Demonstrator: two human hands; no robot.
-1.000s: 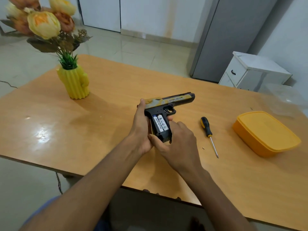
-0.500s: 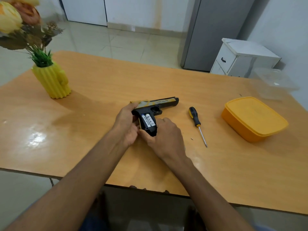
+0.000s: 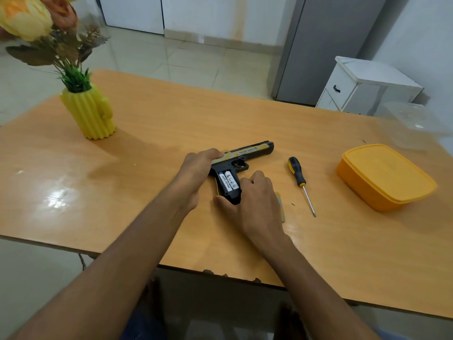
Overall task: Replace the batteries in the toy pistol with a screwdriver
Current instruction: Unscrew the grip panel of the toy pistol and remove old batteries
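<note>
Hands: two, both on the toy pistol [image 3: 241,158], which lies on its side on the bench [image 3: 147,133] near the middle. The right hand [image 3: 255,202] sits nearest, thumb and curled fingers closed around the butt of the handle. The left hand [image 3: 198,170] has its grip closed over the rear of the slide. Batteries [image 3: 227,181]: two, white, seated side by side in the open handle compartment, labels facing up. One small yellowish flat piece [image 3: 280,206], possibly the compartment cover, lies on the bench just right of the right hand. Screwdriver [image 3: 301,184]: one, black-and-yellow handle, lying free to the right of the pistol, tip pointing toward the near edge. Further right sits one orange lidded box [image 3: 384,176]. At far left stands one yellow ribbed vase [image 3: 89,112] with artificial flowers. One clear container [image 3: 411,123] rests at the far right corner.
</note>
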